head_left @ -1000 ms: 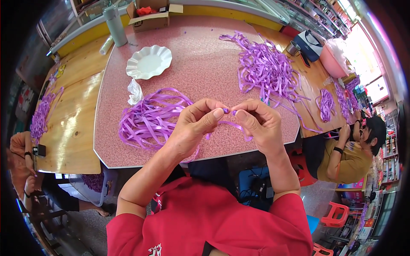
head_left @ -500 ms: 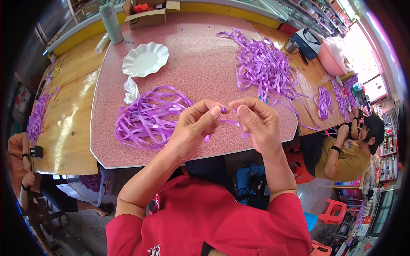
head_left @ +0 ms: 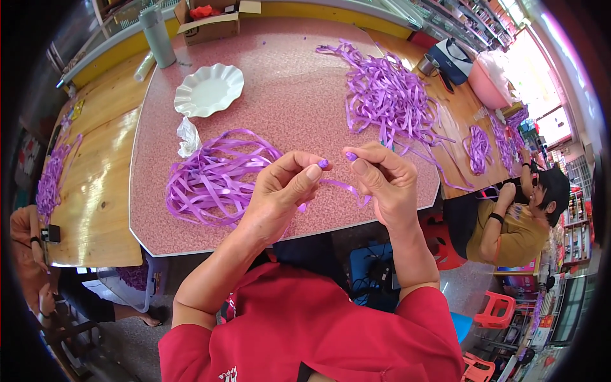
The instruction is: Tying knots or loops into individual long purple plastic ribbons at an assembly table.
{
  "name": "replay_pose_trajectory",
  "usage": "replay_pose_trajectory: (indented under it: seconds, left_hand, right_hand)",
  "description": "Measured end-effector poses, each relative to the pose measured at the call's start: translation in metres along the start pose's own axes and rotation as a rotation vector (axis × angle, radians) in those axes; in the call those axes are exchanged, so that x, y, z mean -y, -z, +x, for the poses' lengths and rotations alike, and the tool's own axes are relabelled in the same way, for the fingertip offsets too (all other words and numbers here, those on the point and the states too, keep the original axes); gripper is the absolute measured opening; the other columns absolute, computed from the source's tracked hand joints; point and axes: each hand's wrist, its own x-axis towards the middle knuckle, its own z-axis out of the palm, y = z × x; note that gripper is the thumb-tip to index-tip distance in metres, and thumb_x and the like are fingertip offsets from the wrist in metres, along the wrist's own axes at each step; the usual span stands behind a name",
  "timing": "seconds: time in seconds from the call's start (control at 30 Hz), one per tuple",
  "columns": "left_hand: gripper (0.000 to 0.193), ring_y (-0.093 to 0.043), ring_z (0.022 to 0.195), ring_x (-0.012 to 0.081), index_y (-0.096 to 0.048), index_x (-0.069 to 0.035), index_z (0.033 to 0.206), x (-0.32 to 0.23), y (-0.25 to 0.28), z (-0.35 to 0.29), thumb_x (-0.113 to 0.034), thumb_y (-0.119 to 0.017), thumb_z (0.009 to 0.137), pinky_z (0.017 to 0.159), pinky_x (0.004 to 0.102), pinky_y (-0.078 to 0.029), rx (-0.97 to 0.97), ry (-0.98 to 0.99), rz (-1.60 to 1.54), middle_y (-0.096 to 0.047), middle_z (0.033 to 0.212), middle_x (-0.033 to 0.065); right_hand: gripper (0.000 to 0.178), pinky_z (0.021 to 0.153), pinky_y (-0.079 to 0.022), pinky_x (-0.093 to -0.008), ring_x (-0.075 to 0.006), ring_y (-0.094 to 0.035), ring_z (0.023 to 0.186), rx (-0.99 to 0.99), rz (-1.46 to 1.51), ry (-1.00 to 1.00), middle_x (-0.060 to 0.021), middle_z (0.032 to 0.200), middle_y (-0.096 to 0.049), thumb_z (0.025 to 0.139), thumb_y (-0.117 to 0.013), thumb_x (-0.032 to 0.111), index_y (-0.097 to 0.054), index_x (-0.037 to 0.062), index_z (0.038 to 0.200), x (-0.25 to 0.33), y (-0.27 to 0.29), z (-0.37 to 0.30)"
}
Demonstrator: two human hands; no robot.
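Observation:
Above the near part of the pink table, my left hand point(head_left: 286, 188) pinches a small purple end piece point(head_left: 323, 163) between thumb and forefinger. Facing it across a short gap, my right hand point(head_left: 387, 181) pinches a second small purple end piece point(head_left: 351, 156). A thin purple ribbon strap point(head_left: 342, 185) hangs in a loop between the hands; how it joins the two pieces is partly hidden by my fingers. Left of my left hand lies a looped bundle of purple straps point(head_left: 213, 181). A larger tangled heap of purple straps point(head_left: 391, 95) lies beyond my right hand.
A white scalloped dish point(head_left: 209, 91), crumpled tissue point(head_left: 188, 137), green flask point(head_left: 157, 37) and cardboard box point(head_left: 210, 27) stand farther back. At right are a metal cup point(head_left: 428, 64), a pink basin point(head_left: 489, 83) and a seated person point(head_left: 515, 223). Another person point(head_left: 28, 235) sits at left.
My hands have drawn slightly apart, widening the gap between the two purple end pieces and showing more of each. The whole view has shifted a little.

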Motion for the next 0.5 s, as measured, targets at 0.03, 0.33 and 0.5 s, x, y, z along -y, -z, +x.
replay_pose_trajectory:
  seconds: [0.03, 0.33, 0.5]
  left_hand:
    - [0.019, -0.044, 0.069, 0.0056, -0.063, 0.000, 0.108, -0.0004, -0.0022, -0.0004, -0.017, -0.060, 0.099, 0.062, 0.0233, -0.035, -0.030, -0.019, 0.013, -0.055, 0.080, -0.0023]
    - [0.018, -0.036, 0.058, 0.0031, -0.065, 0.000, 0.103, -0.0055, -0.0045, -0.0021, -0.017, -0.064, 0.097, 0.052, 0.0218, -0.026, -0.081, -0.067, 0.116, -0.051, 0.070, -0.0050]
    - [0.016, -0.033, 0.055, 0.0025, -0.065, -0.001, 0.103, -0.0032, -0.0026, -0.0013, -0.016, -0.065, 0.096, 0.049, 0.0223, -0.023, -0.076, -0.096, 0.165, -0.049, 0.067, -0.0062]
  right_hand:
    - [0.020, 0.050, -0.030, -0.0205, -0.0030, -0.043, 0.060, 0.000, 0.000, -0.001, -0.0005, 0.080, -0.061, 0.091, -0.068, 0.003, -0.071, -0.0020, 0.110, -0.0009, 0.0005, 0.0004]
    - [0.018, 0.055, -0.031, -0.0204, -0.0031, -0.043, 0.063, 0.042, -0.176, 0.056, 0.0038, 0.074, -0.055, 0.089, -0.071, 0.004, -0.073, -0.0018, 0.106, -0.0033, -0.0026, -0.0028]
    - [0.018, 0.058, -0.034, -0.0187, -0.0032, -0.046, 0.067, 0.087, -0.194, 0.002, 0.0034, 0.075, -0.055, 0.089, -0.071, 0.005, -0.074, 0.0009, 0.107, -0.0001, -0.0067, -0.0028]
